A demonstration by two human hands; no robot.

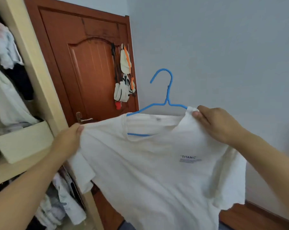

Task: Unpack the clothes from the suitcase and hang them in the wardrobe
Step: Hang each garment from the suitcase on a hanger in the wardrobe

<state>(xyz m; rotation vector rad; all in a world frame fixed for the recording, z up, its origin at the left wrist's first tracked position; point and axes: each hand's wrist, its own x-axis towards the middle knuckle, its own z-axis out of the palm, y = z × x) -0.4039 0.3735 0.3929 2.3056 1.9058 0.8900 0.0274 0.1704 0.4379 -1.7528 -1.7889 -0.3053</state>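
White garment: T-shirt (157, 163), cotton-like, small printed word "TITANIC" on the chest; held up in mid-air in front of the wall, just right of the wardrobe (32, 80).
Hanger: blue hanger (167, 97), its frame threaded through the neck opening; hook and both upper arms stand clear above the collar, lower bar visible inside the neckline.
Left hand: left hand (70, 136) pinches the shirt's shoulder seam between thumb and curled fingers, pulling the cloth outward.
Right hand: right hand (215, 123) pinches the collar edge at the hanger's right arm, fingers curled round the fabric.
Fit of shirt on hanger: partial, by appearance; the left shoulder is not yet seated over the hanger arm, and the cloth sags unevenly.
Wardrobe: open at left, pale frame, several garments already hanging or stacked inside.
Background: brown wooden door (90, 63) with bags hung on it.
Suitcase: not in view; remaining contents cannot be told.
Progress: this shirt is unpacked and almost hung on its hanger; settling the shoulders and hooking it onto the wardrobe rail remain.
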